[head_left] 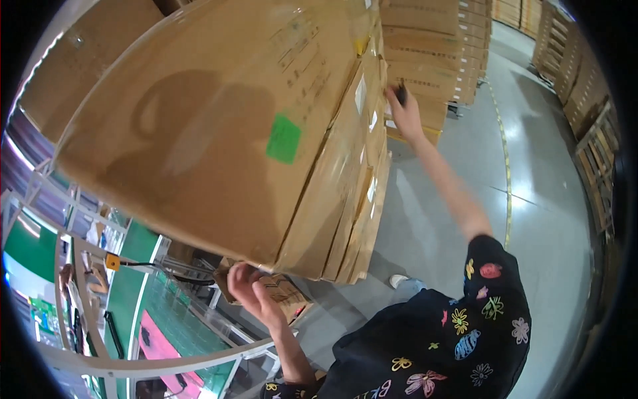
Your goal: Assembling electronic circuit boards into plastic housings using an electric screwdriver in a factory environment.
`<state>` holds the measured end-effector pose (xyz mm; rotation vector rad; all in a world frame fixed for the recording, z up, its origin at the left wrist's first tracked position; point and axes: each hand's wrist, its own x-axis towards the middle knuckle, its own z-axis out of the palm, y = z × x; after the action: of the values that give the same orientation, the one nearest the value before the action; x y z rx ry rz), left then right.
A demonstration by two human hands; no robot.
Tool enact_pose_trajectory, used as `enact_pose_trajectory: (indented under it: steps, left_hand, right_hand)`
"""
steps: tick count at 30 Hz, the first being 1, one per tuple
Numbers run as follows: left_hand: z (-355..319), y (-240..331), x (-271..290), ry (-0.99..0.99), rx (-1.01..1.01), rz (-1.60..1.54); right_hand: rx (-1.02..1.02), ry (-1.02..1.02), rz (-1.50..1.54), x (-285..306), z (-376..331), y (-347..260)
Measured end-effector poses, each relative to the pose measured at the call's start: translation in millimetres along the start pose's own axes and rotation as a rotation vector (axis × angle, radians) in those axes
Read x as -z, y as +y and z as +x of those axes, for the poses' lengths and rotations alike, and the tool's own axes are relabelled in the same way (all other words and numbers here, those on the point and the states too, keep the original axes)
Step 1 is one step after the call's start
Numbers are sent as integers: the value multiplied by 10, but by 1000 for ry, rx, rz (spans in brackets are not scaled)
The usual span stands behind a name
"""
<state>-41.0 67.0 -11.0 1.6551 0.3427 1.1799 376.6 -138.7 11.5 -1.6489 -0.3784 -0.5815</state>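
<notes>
A big brown carton [219, 133] with a green square label [284, 138] fills the upper middle, its top covered by a shadow. Several more cartons [332, 219] are stacked beneath it, white labels along their right side. Close to the stack's near corner is my left hand [256, 292], fingers loosely bent and apart, holding nothing I can see; whether it touches the cardboard I cannot tell. My right arm reaches forward along the stack's right side. In my right hand [407, 116] is a small black object [401, 94], its kind unclear.
More stacked cartons [425, 53] stand ahead. Grey floor [452, 239] with a yellow line [506, 153] lies to the right, wooden pallets [595, 159] beyond it. At left is a green-topped workbench [126, 299] with a white frame. An open carton [286, 296] sits below my left hand.
</notes>
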Motion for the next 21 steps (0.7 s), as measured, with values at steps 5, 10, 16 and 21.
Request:
enact_pose_trajectory:
  steps: [5,10,16,21]
  left_hand:
    - [104,156,-344,263,-146,275]
    - [22,149,-406,393,-168,374]
    - [30,368,-661,447,-64,144]
    - [94,731,-5,886,-186,-66]
  right_hand:
    - [-70,-171,287,-826,1131,-314]
    - [-197,-95,544,-982,1353,-317]
    - [-330,-13,782,-1065,1282,-249]
    - [-254,-65,945,-40,-210,-1043]
